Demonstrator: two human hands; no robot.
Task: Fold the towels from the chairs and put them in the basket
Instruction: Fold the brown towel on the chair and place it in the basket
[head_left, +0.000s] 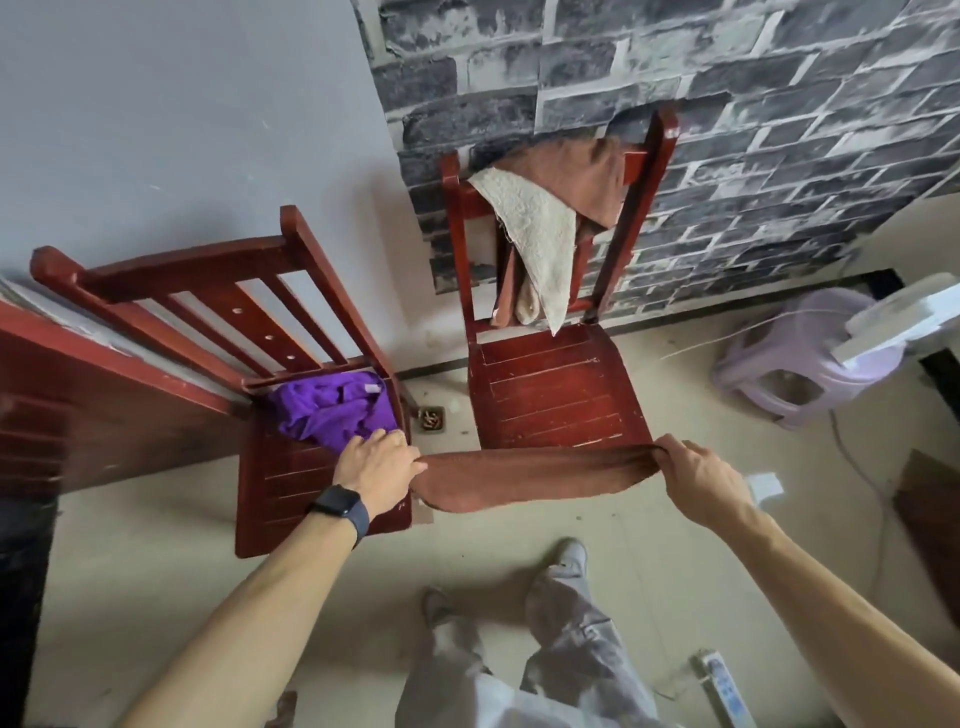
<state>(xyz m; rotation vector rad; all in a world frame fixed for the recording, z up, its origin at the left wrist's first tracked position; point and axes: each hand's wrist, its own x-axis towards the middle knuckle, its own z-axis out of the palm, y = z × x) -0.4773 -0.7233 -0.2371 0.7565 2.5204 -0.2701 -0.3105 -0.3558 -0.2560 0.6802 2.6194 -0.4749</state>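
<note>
Hands: left (376, 470) and right (696, 475) each pinch an end of brown towel (524, 475), stretched at 12 o'clock of feet | step: folding | next: bring ends together | queue: purple towel (332, 408) at 10, cream towel (530, 228) at 12 | basket: unseen

There is a single wide-angle view, worn on the person's head and tilted forward and down. It looks over both outstretched forearms at the floor (156, 545), two red wooden chairs (556, 384) and the wall corner behind. The hands are close; straight lines bend toward the frame's edges.
</note>
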